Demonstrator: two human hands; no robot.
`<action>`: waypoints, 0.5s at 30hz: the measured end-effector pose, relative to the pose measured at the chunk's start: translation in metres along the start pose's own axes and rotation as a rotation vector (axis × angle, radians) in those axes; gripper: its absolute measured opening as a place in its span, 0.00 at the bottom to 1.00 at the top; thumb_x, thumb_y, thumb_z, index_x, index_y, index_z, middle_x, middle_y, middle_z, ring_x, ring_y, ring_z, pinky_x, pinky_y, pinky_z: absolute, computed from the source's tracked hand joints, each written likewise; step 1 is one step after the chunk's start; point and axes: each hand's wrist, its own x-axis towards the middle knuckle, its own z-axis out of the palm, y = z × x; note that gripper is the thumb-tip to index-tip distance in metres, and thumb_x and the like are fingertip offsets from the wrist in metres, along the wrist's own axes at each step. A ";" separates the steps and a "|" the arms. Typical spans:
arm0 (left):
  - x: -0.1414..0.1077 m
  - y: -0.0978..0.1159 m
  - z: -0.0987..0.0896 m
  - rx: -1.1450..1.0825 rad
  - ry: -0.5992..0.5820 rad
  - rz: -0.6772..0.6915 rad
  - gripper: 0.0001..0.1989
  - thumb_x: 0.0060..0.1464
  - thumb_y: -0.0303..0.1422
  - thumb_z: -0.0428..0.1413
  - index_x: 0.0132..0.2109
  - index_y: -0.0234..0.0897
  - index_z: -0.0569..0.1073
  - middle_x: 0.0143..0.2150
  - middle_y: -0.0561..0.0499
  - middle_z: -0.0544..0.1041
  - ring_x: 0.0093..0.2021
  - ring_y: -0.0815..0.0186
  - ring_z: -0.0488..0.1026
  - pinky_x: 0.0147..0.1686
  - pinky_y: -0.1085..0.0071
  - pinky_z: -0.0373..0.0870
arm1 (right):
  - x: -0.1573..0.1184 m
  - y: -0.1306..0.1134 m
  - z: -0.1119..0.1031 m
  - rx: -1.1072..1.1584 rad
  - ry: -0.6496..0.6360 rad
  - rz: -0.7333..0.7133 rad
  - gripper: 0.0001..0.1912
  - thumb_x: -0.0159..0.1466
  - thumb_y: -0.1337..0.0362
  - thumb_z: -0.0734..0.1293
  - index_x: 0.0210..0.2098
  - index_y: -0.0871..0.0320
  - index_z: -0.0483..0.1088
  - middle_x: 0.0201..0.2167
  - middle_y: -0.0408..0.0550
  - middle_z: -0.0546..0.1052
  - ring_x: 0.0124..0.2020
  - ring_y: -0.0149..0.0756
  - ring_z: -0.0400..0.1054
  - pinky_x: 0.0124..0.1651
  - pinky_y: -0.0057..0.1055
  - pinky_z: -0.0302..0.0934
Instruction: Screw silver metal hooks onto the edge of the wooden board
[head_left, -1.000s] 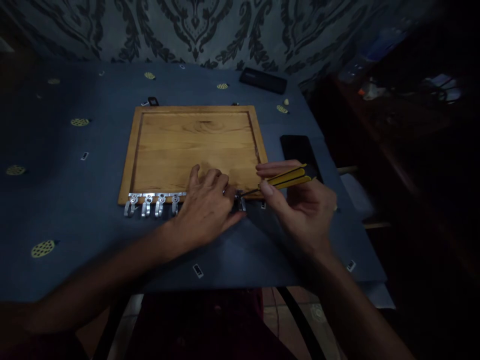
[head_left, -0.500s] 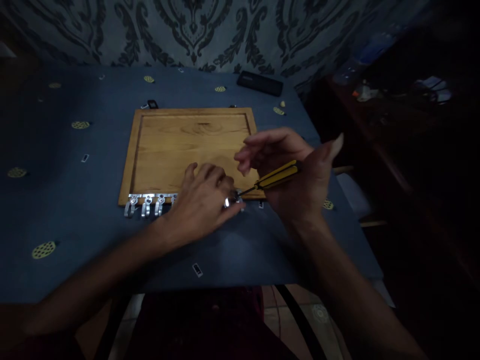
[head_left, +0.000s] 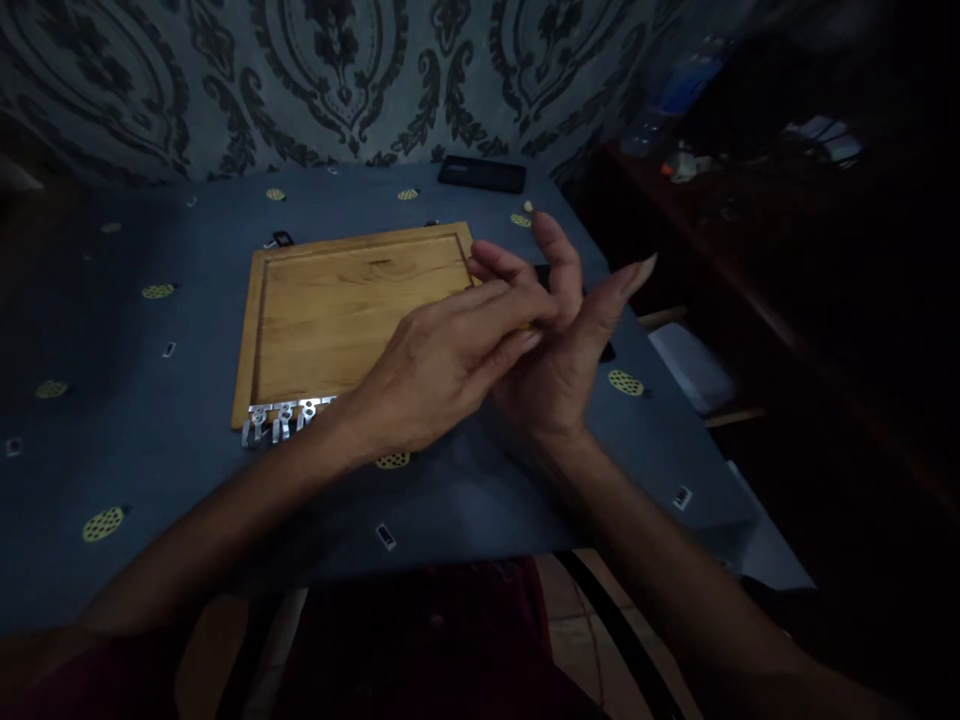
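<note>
My left hand [head_left: 450, 365] reaches across to the right, its thumb and forefinger pinched together against my right palm. A small yellow bit of the screwdriver [head_left: 527, 326] shows between those fingers; the rest is hidden. My right hand [head_left: 559, 350] is held palm up and tilted, with thumb stretched out and fingers apart. Both hands hover over the near right corner of a framed wooden board [head_left: 330, 320]. Along the board's near edge sit several shiny metal hinges [head_left: 283, 420] in a row; my left forearm covers the others.
The board lies on a blue patterned tablecloth [head_left: 180, 430]. A black flat case [head_left: 481, 174] lies near the wall. Small black pieces [head_left: 283, 238] stick out behind the board. Another dark object [head_left: 607, 352] is partly behind my right hand. A bottle [head_left: 679, 90] stands on the right.
My left hand has left the hinges and moved up and right onto my right palm. The screwdriver, plainly visible across the right palm before, is now mostly covered. The view has shifted slightly.
</note>
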 end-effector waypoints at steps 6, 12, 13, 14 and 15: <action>0.002 0.002 -0.007 -0.121 -0.054 -0.138 0.06 0.70 0.31 0.51 0.43 0.39 0.72 0.40 0.49 0.78 0.43 0.63 0.77 0.44 0.65 0.74 | -0.049 0.014 -0.035 -0.458 -0.034 -0.010 0.11 0.73 0.52 0.64 0.38 0.52 0.69 0.29 0.42 0.73 0.32 0.36 0.71 0.36 0.33 0.65; 0.005 0.002 0.018 -0.402 0.137 -0.257 0.07 0.67 0.28 0.51 0.39 0.40 0.70 0.32 0.54 0.68 0.31 0.68 0.67 0.32 0.70 0.68 | -0.079 0.018 -0.041 -0.736 -0.244 0.085 0.04 0.67 0.62 0.67 0.37 0.55 0.71 0.31 0.44 0.78 0.30 0.35 0.71 0.33 0.32 0.60; 0.006 0.002 0.022 -0.430 0.158 -0.263 0.07 0.68 0.31 0.52 0.38 0.41 0.70 0.31 0.55 0.66 0.29 0.69 0.64 0.30 0.70 0.66 | -0.079 0.020 -0.041 -0.756 -0.255 0.087 0.04 0.67 0.62 0.67 0.36 0.55 0.71 0.32 0.44 0.78 0.30 0.35 0.71 0.33 0.32 0.59; 0.006 0.002 0.024 -0.462 0.174 -0.272 0.09 0.69 0.34 0.53 0.37 0.41 0.70 0.30 0.55 0.65 0.28 0.69 0.62 0.29 0.70 0.64 | -0.079 0.021 -0.041 -0.769 -0.268 0.087 0.04 0.67 0.63 0.67 0.36 0.55 0.71 0.31 0.44 0.78 0.30 0.35 0.71 0.33 0.31 0.59; 0.007 0.001 0.026 -0.495 0.192 -0.282 0.12 0.69 0.38 0.55 0.35 0.41 0.70 0.30 0.55 0.64 0.27 0.69 0.60 0.29 0.70 0.63 | -0.078 0.022 -0.041 -0.779 -0.282 0.084 0.04 0.67 0.63 0.67 0.35 0.55 0.71 0.31 0.44 0.78 0.30 0.34 0.71 0.34 0.31 0.59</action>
